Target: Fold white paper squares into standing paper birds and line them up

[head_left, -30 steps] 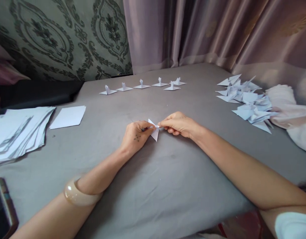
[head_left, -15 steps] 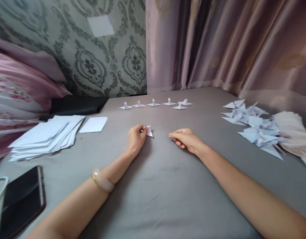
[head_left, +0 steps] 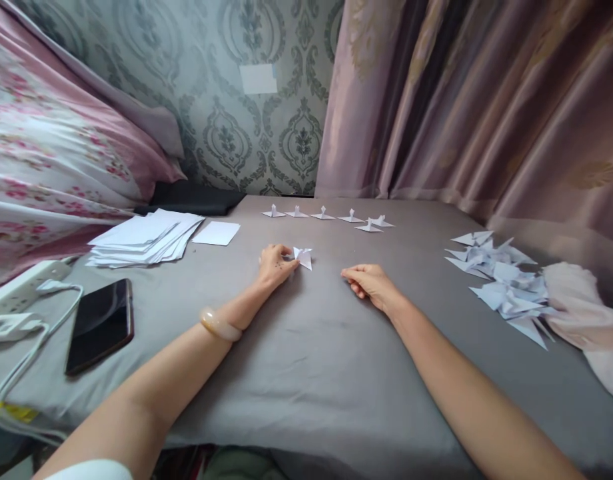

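Note:
My left hand point(head_left: 277, 265), with a pale bangle on the wrist, pinches a small white paper crane point(head_left: 303, 257) between thumb and fingers, just above the grey cloth. Part of the crane is hidden behind the fingers. To the right, apart from it, my right hand point(head_left: 369, 281) is closed, thumb pressed to the index finger, and no object shows in it. Beyond both hands, several folded paper cranes point(head_left: 322, 213) stand in a row with wings spread.
A stack of white paper point(head_left: 146, 239) and a separate square sheet point(head_left: 216, 233) lie at left. Nearer are a phone point(head_left: 101, 327), a power strip point(head_left: 26, 287) and white cables. At right, a heap of folded paper cranes point(head_left: 506, 277) sits beside a pale cloth point(head_left: 576, 300).
The view has shifted, bringing the power strip and the near edge of the bed-like surface into sight. More of the paper crane shows beside my left fingers. My right hand stays closed.

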